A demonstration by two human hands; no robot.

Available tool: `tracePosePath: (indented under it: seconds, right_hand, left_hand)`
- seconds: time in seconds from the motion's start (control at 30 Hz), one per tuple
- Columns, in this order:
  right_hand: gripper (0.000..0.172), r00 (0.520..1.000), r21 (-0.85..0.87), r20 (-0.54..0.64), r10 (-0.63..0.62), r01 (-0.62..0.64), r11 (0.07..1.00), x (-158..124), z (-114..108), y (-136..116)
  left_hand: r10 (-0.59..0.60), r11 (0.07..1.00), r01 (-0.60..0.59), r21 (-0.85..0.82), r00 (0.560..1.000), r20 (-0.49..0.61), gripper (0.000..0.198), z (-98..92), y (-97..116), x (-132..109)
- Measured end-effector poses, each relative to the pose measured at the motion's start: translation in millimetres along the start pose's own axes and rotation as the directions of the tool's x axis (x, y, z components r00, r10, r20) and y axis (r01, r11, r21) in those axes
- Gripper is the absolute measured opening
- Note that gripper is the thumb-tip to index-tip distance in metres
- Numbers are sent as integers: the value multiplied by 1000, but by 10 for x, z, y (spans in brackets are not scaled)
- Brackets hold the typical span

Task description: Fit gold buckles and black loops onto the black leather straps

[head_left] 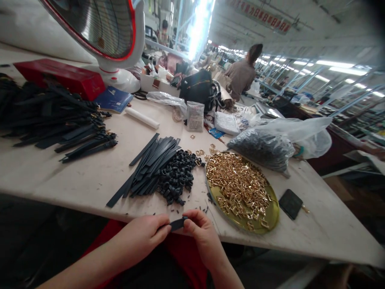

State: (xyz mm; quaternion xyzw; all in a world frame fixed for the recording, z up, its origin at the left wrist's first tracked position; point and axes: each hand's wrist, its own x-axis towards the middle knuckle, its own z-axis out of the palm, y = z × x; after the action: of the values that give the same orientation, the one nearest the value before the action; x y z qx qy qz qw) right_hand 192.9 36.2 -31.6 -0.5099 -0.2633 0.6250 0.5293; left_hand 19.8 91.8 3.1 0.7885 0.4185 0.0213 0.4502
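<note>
Between my hands, at the table's front edge, is a short dark strap (177,224). My left hand (150,233) is closed on its left part, thumb against fingers. The fingertips of my right hand (202,232) pinch its right end; whether a small part is in them too is hidden. Just beyond lies a heap of small black loops (177,174), with a fanned pile of flat dark straps (150,166) at its left. To the right, a round gold tray (273,218) carries a heap of gold metal buckles (237,180).
At the left lies a large pile of finished-looking black straps (60,116), with a red box (60,76) and a fan (96,28) behind. A clear plastic bag (264,140) and a dark wallet-like object (290,204) are at the right. A person (240,74) stands farther back.
</note>
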Motion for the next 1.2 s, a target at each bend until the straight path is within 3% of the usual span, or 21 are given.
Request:
tracePosePath:
  seconds: [0.33,0.4,0.53,0.67,0.73,0.77,0.8,0.83,0.87,0.93,1.03,1.2]
  right_hand:
    - [26,994,-33,75,82,-79,996,23,60,98]
    - [26,995,2,64,71,-71,997,21,39,80]
    - [28,996,15,73,56,-58,998,3,83,78]
    - [45,985,91,146,89,-103,991,-49,208,207]
    - [58,992,-3,124,28,-28,1000,-64,156,188]
    - [57,995,-144,89,-42,55,988,-59,78,127]
    - [53,989,-331,63,-132,145,932,-43,-33,32]
    - [39,966,-594,34,-256,225,772,-14,-170,-92]
    - [23,924,-828,19,-382,229,512,26,-322,-233]
    - [19,881,-999,37,-472,31,-21,135,-619,-509]
    - [11,898,-987,61,-435,-10,-160,309,-904,-750]
    - [16,908,-994,96,-407,66,-85,442,-994,-756]
  left_hand:
    - [-73,995,71,-76,997,-26,20,122,-39,52]
    - [-77,986,78,-149,997,16,20,125,-76,33]
    - [-56,929,118,-351,982,182,44,124,-116,-36]
    - [-24,869,126,-479,977,212,55,132,-113,-100]
    - [1,819,128,-559,974,225,57,129,-130,-112]
    - [10,792,126,-598,976,219,55,127,-142,-110]
    - [8,765,119,-633,981,194,52,127,-152,-101]
    - [-8,744,108,-659,988,152,48,129,-157,-86]
    - [-31,730,95,-677,994,105,45,135,-155,-68]
    - [-81,721,80,-688,996,30,40,158,-121,-29]
    - [-83,748,40,-663,996,-34,32,212,-20,-1]
    - [-17,802,-29,-596,997,-72,26,265,71,-79]
